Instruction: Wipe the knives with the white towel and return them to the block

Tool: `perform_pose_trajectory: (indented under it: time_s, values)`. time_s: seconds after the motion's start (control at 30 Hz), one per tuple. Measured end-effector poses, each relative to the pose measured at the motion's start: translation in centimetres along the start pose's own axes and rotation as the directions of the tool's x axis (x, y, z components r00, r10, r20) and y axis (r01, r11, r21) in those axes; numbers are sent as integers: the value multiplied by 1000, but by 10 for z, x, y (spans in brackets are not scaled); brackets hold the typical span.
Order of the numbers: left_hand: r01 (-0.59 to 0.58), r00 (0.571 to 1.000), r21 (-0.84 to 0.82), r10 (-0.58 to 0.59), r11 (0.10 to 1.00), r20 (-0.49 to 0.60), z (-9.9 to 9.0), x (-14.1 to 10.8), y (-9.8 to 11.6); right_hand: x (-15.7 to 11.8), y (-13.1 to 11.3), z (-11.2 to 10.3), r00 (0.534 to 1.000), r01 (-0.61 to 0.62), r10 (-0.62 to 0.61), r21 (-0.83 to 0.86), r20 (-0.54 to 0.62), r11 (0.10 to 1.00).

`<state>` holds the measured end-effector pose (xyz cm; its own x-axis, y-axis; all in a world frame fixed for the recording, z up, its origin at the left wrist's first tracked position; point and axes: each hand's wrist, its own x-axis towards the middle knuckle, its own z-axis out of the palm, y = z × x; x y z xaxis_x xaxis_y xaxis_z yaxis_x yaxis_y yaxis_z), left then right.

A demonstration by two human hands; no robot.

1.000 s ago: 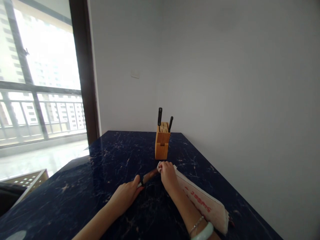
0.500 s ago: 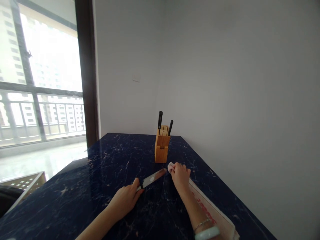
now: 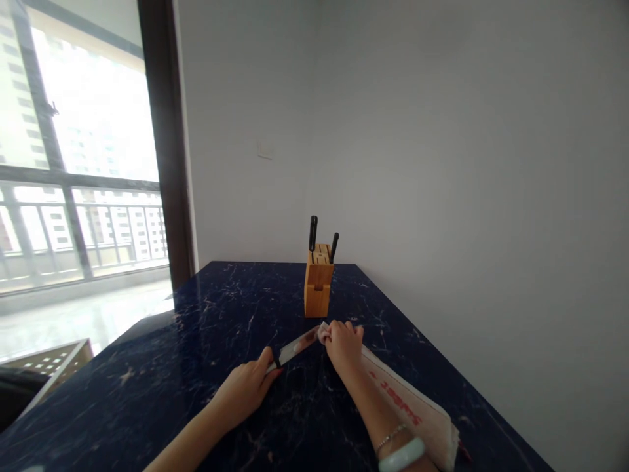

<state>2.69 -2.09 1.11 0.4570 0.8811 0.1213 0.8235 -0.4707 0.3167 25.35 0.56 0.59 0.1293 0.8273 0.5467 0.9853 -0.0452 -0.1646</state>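
Observation:
My left hand is closed round the handle of a knife, whose broad shiny blade points away to the right above the table. In my right hand a pale cloth with red lettering is bunched between the fingers, and its loose length trails back under my forearm. The bunched end of the cloth meets the blade's tip and covers it. Just beyond both hands stands a wooden knife block with two black-handled knives in its top slots.
The dark blue marbled table runs back to the grey wall, which also borders its right side. At the lower left, beside the table, is a pale perforated chair or crate. A large window fills the left.
My right hand has moved left with the cloth, from just off the blade's tip onto it. My left hand keeps its hold on the knife. The view has shifted slightly.

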Motion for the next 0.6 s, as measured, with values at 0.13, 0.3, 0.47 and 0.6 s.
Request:
perform_pose_trajectory:
  time_s: [0.13,0.3,0.47,0.6]
  values:
    - [13,1000,2,-13,1000,-23,5,2,-3,2,12,-6,986,-162,161,-19,-47,987]
    - [49,997,11,-48,999,-55,10,5,-6,2,7,-11,981,-148,154,62,-118,987]
    - [-2,999,70,4,998,-31,7,4,-4,-6,-26,-9,990,143,-139,166,-36,976]
    - [-9,1000,101,11,995,-21,7,4,-5,-10,-36,-6,955,286,-296,219,11,933]
